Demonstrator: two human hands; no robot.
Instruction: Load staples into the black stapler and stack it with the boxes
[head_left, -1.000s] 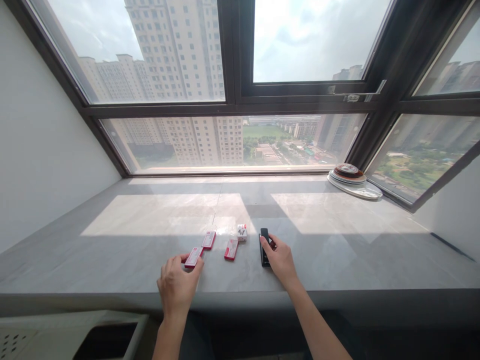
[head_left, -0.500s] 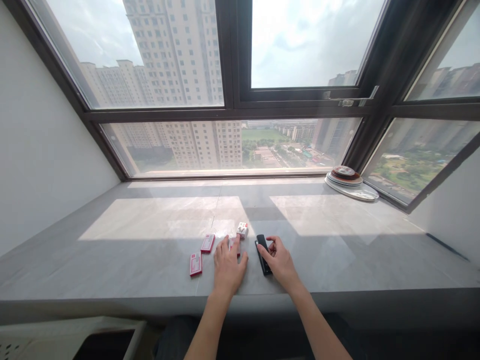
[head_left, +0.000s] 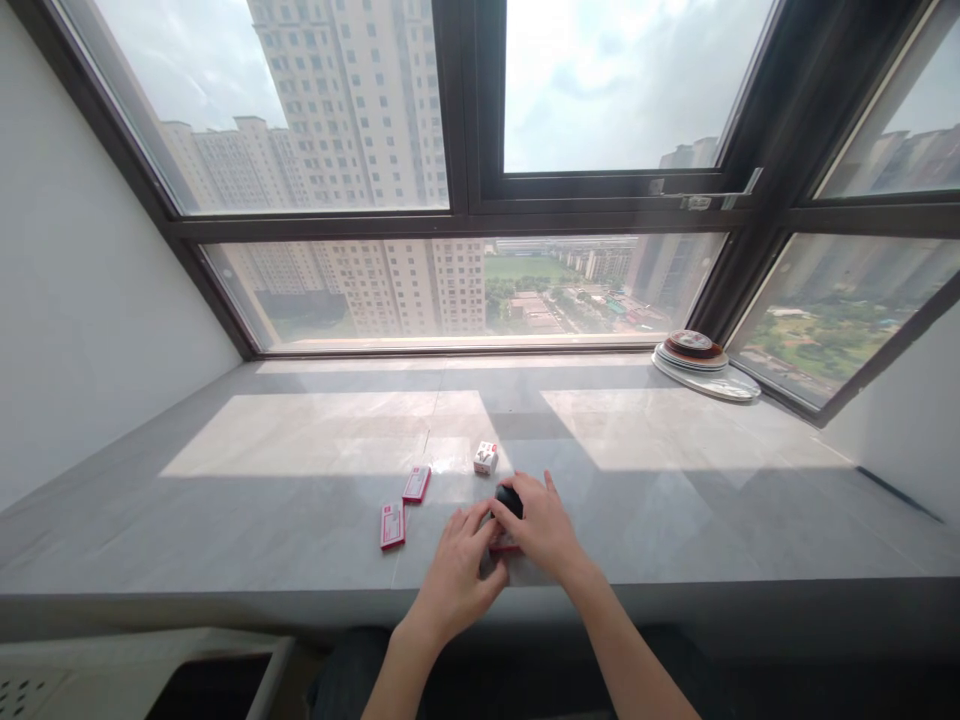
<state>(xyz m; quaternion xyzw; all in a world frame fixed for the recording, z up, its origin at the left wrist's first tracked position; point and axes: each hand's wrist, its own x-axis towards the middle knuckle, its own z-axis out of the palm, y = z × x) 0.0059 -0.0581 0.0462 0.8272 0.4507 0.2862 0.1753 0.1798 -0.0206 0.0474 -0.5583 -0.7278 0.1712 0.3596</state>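
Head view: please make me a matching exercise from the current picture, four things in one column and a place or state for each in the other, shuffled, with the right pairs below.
Things
1. Small white box
2. Black tool
3. Leftmost flat box
4. Stack of plates

Places and states
A. Partly covered by the right hand
B. Pale on top with red sides, lying near another of its kind
C. At the back right of the ledge
D. Just beyond the left hand and the right, touched by neither

Right pairs: 1-D, 2-A, 3-B, 4-C
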